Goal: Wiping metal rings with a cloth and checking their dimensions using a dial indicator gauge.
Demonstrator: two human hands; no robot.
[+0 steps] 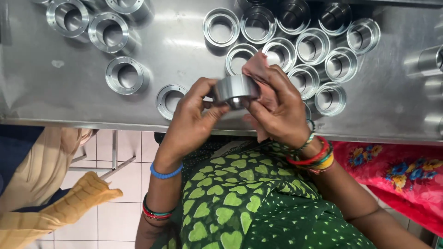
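Fingers of both hands close around one shiny metal ring [236, 89], held just above the near edge of the steel table [41, 92]. The left hand [191, 122] grips the ring's left side with thumb below and fingers curled over its rim, while the right hand [279, 110] clasps the right side and presses a pinkish cloth [256, 68] against it; the cloth sticks up behind the ring between the fingers. Bead and thread bracelets circle both wrists. Just left of the hands, one ring [169, 99] lies flat on the table, partly covered by the left hand. Behind the right hand, a tight cluster of rings [300, 41] stands with open ends up, touching one another. Four more rings [108, 32] sit apart at the far left. The table is scuffed, dull steel, and it reflects light. Below its edge show pale floor tiles [120, 184], a green dress with heart shapes [230, 198], a red flowered fabric [397, 170] on the right, and another person's tan sleeve [69, 203] on the left. Rings at the top and right edges are cut off, and the held ring's inside is hidden.
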